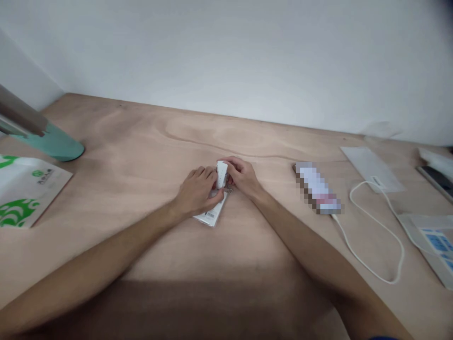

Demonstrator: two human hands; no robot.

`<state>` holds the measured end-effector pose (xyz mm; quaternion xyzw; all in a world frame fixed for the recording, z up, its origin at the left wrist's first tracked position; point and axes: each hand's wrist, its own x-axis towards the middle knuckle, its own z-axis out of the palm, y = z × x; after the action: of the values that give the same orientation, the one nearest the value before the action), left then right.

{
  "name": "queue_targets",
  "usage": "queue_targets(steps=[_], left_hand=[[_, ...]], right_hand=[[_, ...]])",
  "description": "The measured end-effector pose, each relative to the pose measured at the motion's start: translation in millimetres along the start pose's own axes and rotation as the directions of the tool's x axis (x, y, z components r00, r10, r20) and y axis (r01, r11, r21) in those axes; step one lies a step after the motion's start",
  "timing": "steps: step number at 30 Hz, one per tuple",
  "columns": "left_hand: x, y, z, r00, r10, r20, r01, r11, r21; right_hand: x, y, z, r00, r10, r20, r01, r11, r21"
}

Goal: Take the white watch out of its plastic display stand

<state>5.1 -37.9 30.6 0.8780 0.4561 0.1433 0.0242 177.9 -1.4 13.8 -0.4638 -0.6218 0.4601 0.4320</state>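
Note:
Both hands meet near the middle of the wooden table. A small white object point(222, 174) stands up between them. My left hand point(201, 190) has its fingers closed against its left side, with the thumb reaching over a flat white packet. My right hand point(243, 175) is closed on its right side, fingers curled round the top. Below them the white packet point(210, 215), with a printed label like a barcode, lies on the table, partly under my left hand. A small metallic piece point(229, 189) shows beside it, too small to make out.
A phone point(318, 189) with a white cable point(401, 255) lies at the right, near a clear sleeve point(371, 167) and a blue-printed packet point(437, 241). At the left are a green-based cylinder point(65, 144) and a green-and-white bag point(46, 189). A wall point(226, 61) bounds the table point(159, 264).

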Motion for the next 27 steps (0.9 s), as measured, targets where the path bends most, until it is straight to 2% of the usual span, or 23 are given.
queue_targets(steps=[7,15,27], left_hand=[[0.6,0.5,-1.8,0.999,0.003,0.042,-0.002,1.0,-0.013],[1.3,-1.1,2.0,0.999,0.019,0.038,-0.018,1.0,-0.023],[1.9,-0.7,1.6,0.999,0.012,0.042,-0.011,1.0,-0.014]], right_hand=[[0.3,2.1,-1.1,1.0,-0.018,-0.001,0.018,1.0,0.007],[0.8,1.2,0.7,1.0,-0.007,-0.015,0.007,0.999,-0.032],[3.7,8.8,1.1,0.997,-0.072,-0.017,0.071,0.996,-0.046]])
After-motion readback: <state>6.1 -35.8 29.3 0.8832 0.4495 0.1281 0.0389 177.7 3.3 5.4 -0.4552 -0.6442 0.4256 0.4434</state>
